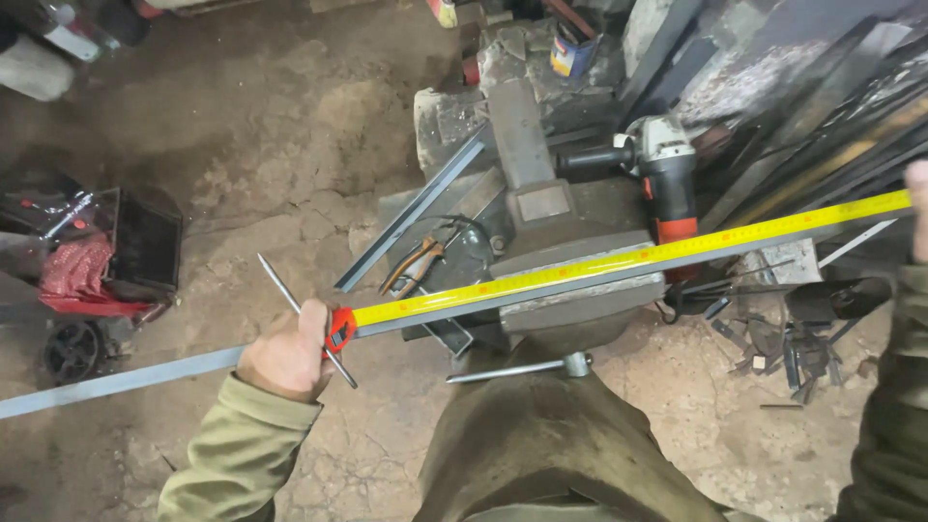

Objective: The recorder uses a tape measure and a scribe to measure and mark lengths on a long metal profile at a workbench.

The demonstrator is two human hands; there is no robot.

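Lying clamped in the bench vise, with the long steel bar running lower left to upper right, and carrying the yellow tape measure along that axis. Left hand closing on tape case, bar and a thin metal scriber. Right hand pinning the tape's far end at the frame edge; grip there not readable.

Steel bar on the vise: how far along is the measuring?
Done: the steel bar lies across the vise, and the yellow tape is stretched along it. In hand: the left hand pins the tape's red case and a thin scriber at the bar; the right hand holds the far end. Left: no mark is visible yet; the grinder lies untouched.
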